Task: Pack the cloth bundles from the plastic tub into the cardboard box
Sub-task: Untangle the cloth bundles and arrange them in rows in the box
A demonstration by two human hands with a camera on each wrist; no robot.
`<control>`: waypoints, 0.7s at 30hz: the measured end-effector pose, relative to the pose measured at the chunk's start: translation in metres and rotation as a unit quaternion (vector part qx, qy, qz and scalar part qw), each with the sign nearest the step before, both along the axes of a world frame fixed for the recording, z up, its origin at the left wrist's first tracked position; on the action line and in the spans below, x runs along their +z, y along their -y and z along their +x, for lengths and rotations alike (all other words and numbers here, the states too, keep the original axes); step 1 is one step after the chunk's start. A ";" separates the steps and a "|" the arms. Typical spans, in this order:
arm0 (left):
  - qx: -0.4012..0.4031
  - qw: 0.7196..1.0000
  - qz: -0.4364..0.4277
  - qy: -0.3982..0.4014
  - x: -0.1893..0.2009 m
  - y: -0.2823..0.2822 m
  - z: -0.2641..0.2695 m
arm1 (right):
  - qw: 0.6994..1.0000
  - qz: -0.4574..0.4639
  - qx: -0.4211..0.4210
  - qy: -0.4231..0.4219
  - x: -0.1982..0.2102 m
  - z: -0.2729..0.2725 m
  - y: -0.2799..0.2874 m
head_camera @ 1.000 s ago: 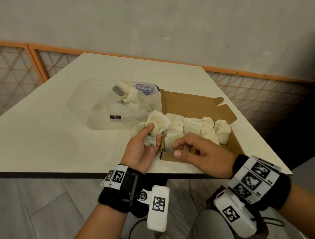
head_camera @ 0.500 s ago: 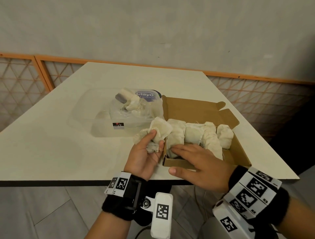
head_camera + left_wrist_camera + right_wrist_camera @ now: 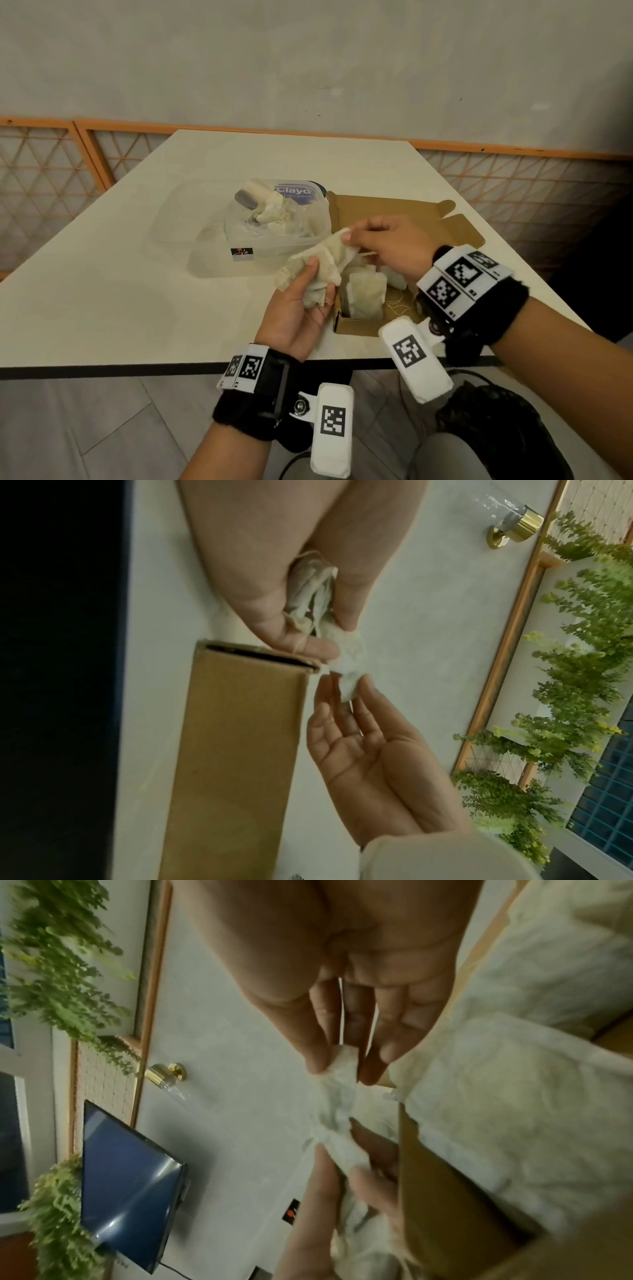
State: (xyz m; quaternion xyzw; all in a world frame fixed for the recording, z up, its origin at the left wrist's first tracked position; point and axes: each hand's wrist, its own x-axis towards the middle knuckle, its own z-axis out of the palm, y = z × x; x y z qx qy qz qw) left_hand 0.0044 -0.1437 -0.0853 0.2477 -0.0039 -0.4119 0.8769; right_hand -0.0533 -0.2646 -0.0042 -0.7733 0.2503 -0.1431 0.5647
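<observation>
A cloth bundle [image 3: 320,270] is held by the left hand [image 3: 298,308] beside the cardboard box [image 3: 352,323]; its tip is pinched by the right hand [image 3: 387,243]. Only the head view shows the plastic tub [image 3: 274,236] on the counter [image 3: 102,291].

Pale plaster wall [image 3: 308,61]; orange-framed lattice panels [image 3: 44,178]; white table [image 3: 102,291]; grey tiled floor [image 3: 85,438]; brass wall lamp [image 3: 514,524]; hanging greenery [image 3: 582,642] (by a window); dark screen [image 3: 130,1183].

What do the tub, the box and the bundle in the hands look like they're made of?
Clear tub: glossy see-through plastic, apparently. Brown box: matte cardboard with die-cut flaps. Off-white bundle pinched by left hand and right hand: soft, wrinkled cloth, likely gauze.
</observation>
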 end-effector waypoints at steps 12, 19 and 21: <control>0.009 1.000 0.028 0.009 -0.007 0.003 0.004 | 0.978 -0.036 0.183 -0.089 0.042 -0.039 0.020; 0.011 0.999 0.033 0.011 -0.005 0.002 0.003 | 0.953 -0.115 0.185 -0.211 -0.004 -0.026 0.024; 0.012 0.999 0.031 0.011 -0.004 0.002 0.003 | 0.943 -0.207 0.153 -0.210 -0.006 -0.024 0.025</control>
